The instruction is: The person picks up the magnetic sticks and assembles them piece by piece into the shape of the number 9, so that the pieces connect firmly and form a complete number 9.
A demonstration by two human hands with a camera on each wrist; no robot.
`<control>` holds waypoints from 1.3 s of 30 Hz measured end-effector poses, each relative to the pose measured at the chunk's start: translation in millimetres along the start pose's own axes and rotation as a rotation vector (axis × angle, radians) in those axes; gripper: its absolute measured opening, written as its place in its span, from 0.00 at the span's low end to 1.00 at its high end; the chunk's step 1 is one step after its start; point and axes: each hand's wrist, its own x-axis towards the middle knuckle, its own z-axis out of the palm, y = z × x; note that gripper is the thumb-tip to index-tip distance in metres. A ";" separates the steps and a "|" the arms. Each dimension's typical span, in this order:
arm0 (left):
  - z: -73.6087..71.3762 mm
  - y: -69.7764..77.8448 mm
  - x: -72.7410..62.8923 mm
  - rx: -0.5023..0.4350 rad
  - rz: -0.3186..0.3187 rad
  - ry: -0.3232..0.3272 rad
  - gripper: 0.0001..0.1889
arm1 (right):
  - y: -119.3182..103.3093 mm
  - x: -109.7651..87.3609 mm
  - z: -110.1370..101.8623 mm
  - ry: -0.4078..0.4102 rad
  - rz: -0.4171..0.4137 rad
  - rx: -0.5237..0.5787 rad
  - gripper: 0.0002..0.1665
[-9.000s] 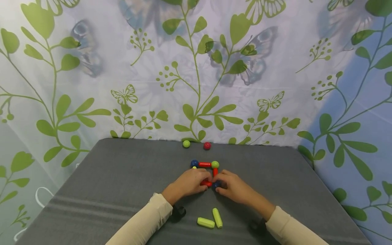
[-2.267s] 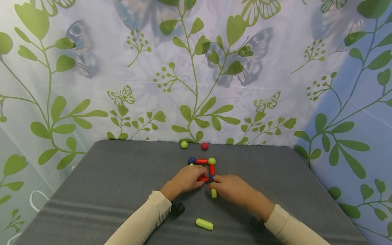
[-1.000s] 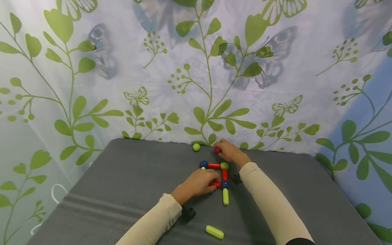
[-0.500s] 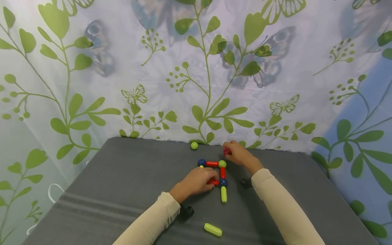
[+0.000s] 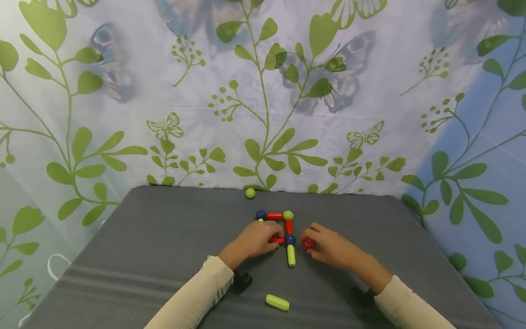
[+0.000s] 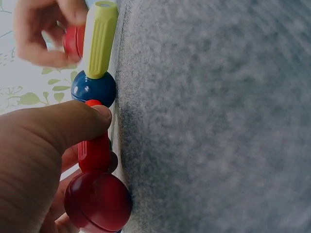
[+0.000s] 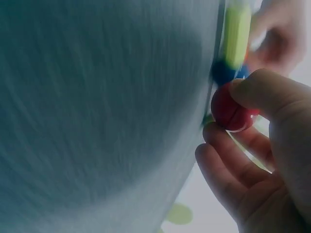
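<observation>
A square of magnetic rods and balls lies on the grey table. My left hand covers its near left corner and pinches a red rod. In the left wrist view that rod joins a dark red ball and a blue ball. From the same blue ball a yellow-green rod points toward me. My right hand holds another red ball between thumb and fingers, just right of the blue ball. At the far corners are a blue ball and a green ball.
A loose yellow-green rod lies at the front of the grey table. One loose green ball sits at the back edge. Behind the table hangs a leaf-patterned curtain.
One yellow-green rod was joined to the near blue ball. My right hand then took the red ball from the back edge and brought it nearer. My left hand stays on the square.
</observation>
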 end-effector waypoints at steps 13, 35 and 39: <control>-1.4 -2.2 -0.3 -0.012 0.009 0.008 0.08 | -53.9 -18.8 16.6 -0.027 -0.136 0.118 0.21; -0.7 -0.9 0.6 -0.028 -0.005 -0.009 0.09 | -54.3 -13.8 31.1 -0.016 -0.106 0.103 0.20; 0.3 0.2 -1.2 -0.018 -0.017 -0.013 0.08 | -54.2 -14.2 31.4 -0.017 -0.102 0.106 0.20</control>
